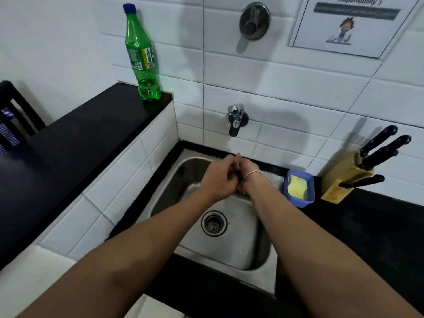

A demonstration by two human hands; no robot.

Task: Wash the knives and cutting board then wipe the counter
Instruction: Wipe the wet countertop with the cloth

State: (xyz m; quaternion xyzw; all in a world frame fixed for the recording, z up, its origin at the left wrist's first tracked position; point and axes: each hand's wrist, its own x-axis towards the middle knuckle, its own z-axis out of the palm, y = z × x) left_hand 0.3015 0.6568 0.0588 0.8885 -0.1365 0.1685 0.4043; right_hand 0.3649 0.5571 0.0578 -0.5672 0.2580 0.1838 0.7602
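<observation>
Both forearms reach in from the near edge and meet over the far half of the sink (pixel 243 228), right under the tap (pixel 236 119), presumably so that whatever is rubbed there gets rinsed straight into the basin. Left hand (pixel 219 180) has its fingers curled and is pressed against the right hand (pixel 246 174); something dark shows between them, but I cannot tell whether it is a knife handle or only shadow, nor how the right hand's fingers lie (a thin bangle circles that wrist). No water stream is clearly visible.

Four black-handled knives (pixel 380 152) stand in the wooden block (pixel 344 177) on the black table (pixel 367 226), far right, handles up for an easy pull. Just beside the sink, a blue tub (pixel 302 199) holds a yellow sponge (pixel 296 185) within reach. No cutting board is in view. A green bottle (pixel 142 58) stands far left against the wall.
</observation>
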